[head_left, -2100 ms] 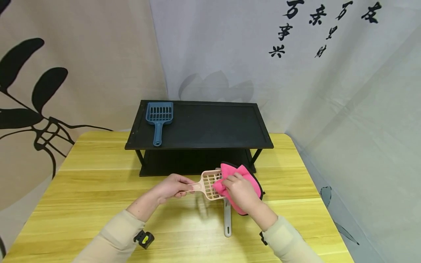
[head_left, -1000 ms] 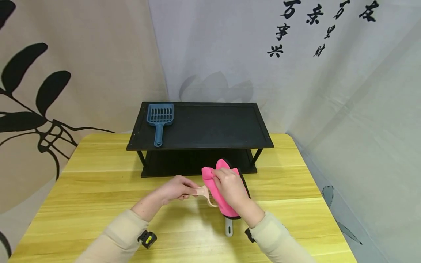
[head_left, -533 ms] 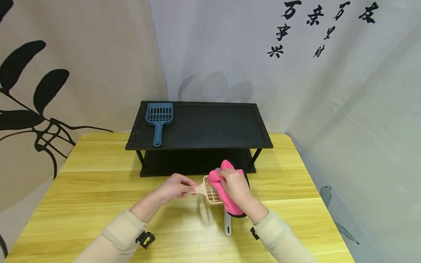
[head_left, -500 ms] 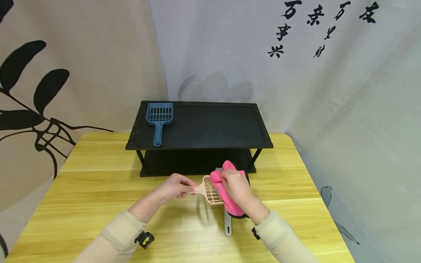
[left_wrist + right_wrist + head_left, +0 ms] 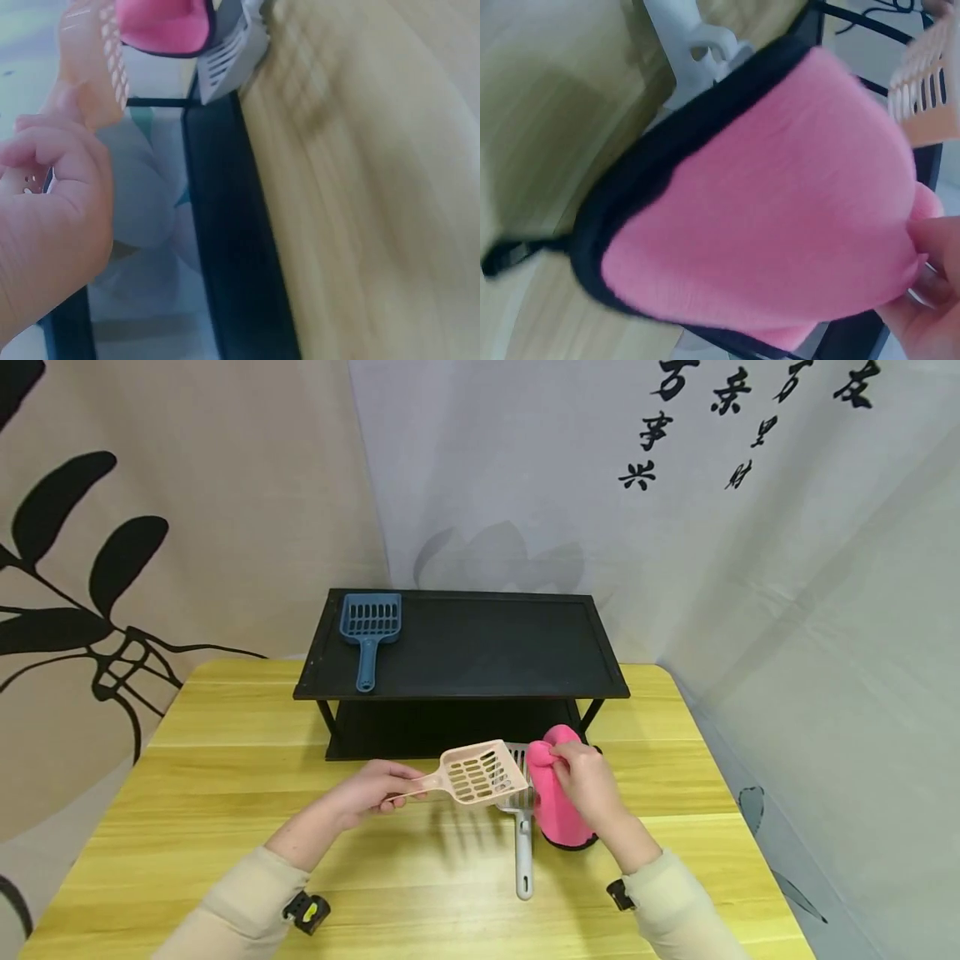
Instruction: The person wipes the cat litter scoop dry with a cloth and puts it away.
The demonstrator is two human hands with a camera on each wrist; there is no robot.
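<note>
Over the bench (image 5: 225,760), back from its near edge, the left hand (image 5: 377,793) grips a peach scoop (image 5: 478,777) by the handle, probably leaving its slots free for the pink cloth (image 5: 557,803) the right hand (image 5: 591,778) pinches; a grey scoop (image 5: 523,847) lies below, handle toward that edge.

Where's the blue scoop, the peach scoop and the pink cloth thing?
Blue scoop (image 5: 368,642): head view, on the neck above its handle.
Peach scoop (image 5: 477,776): head view, on its slotted bowl.
Pink cloth thing (image 5: 772,202): right wrist view, on its pink side.
</note>
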